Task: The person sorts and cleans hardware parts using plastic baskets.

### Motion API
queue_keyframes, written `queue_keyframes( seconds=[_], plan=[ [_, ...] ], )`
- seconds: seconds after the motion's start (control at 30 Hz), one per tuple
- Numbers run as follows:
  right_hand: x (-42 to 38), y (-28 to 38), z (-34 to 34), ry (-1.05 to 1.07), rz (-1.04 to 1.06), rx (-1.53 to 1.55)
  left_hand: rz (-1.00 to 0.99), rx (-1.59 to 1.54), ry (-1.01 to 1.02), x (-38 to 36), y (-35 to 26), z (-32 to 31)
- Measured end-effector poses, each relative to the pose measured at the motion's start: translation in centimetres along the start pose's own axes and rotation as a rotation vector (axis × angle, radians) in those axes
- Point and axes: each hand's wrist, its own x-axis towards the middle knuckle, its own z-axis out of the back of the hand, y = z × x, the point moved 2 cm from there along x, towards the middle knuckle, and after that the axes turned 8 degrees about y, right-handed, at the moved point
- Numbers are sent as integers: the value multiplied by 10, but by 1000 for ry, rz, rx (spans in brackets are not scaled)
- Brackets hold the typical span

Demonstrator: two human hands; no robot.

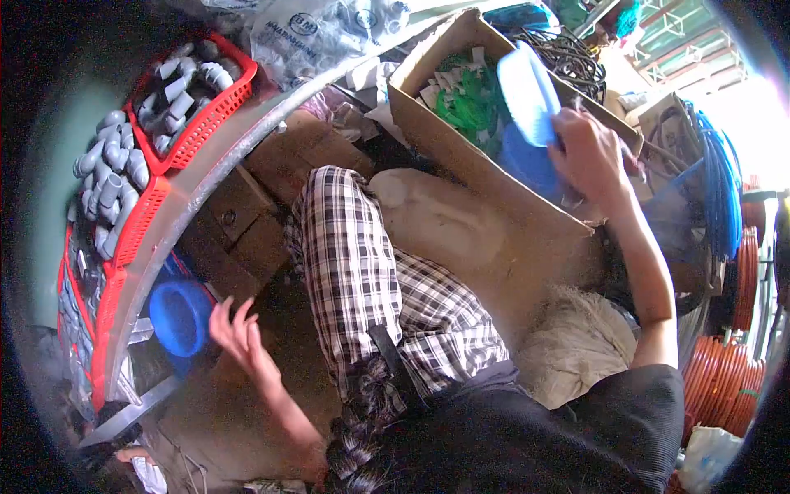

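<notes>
Blue container [525, 97], tilted over open cardboard box [443, 146]; near edge grasped in curled fingers of right hand [588, 155], blurred. Green scraps [471, 107] inside box. Left hand [240, 331] released, fingers spread just beside round blue tub [178, 318], red basket [204, 129] beyond.

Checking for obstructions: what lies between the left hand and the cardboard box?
The head view shows a plaid-clothed leg between the left hand and the box.

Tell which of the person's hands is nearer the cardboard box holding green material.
Right. The right hand is at the box, holding a light-blue container over it; the left hand is well away, off to the left.
</notes>
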Motion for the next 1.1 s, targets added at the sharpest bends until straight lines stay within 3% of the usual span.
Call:
queue_keyframes(
  seconds=[0.1, 0.17, 0.2, 0.27, 0.33, 0.37, 0.4, 0.47, 0.53, 0.6, 0.63, 0.67, 0.73, 0.8, 0.87, 0.93, 0.97, 1.0, 1.07, 1.1],
  plan=[
    [-18, 83, 23, 111, 164, 296, 63, -689, 253, 11, -27, -60],
    [-32, 134, 7, 168, 463, 489, 177, -1005, 415, 15, -43, -95],
    [-39, 160, -8, 126, 639, 438, 119, -958, 437, 12, -48, -105],
    [-50, 201, -24, 155, 775, 188, -30, -804, 355, 12, -60, -120],
    [-54, 223, -31, 161, 845, 295, 20, -243, 130, 4, -43, -111],
    [-52, 227, -32, 159, 897, 370, 42, -266, 64, -2, -41, -107],
    [-50, 228, -32, 245, 839, 476, 165, -272, 18, -11, -36, -105],
    [-24, 216, -14, 520, 717, 772, 173, -273, -40, -13, -17, -94],
    [3, 203, 0, 361, 502, 1038, 224, -423, -152, -15, -5, -91],
    [15, 201, 0, -249, 338, 1155, 205, -439, -172, -12, -2, -90],
    [15, 206, -12, -303, 329, 1071, 205, -432, -203, -11, -4, -93],
    [12, 218, -29, -207, 394, 948, 201, -425, -231, -8, -7, -96],
    [-17, 249, -67, -7, 311, 648, 167, -355, -194, -1, -7, -100],
    [-28, 253, -62, 227, 127, 926, 147, -322, -195, 1, -10, -106],
    [-32, 266, -58, 276, 389, 1238, 165, -418, -151, 3, -6, -107],
    [-22, 276, -55, 246, 475, 1433, 132, -498, -27, 2, -2, -100],
    [-10, 281, -60, 233, 526, 1442, 98, -583, -31, 3, 2, -103],
    [2, 284, -64, 154, 552, 1353, 71, -464, -60, 4, 2, -102],
    [24, 282, -71, -111, 495, 1320, 56, -273, -89, 4, -5, -100],
    [24, 279, -68, -77, 415, 1188, 54, -325, -126, 3, 1, -100]
  ],
)
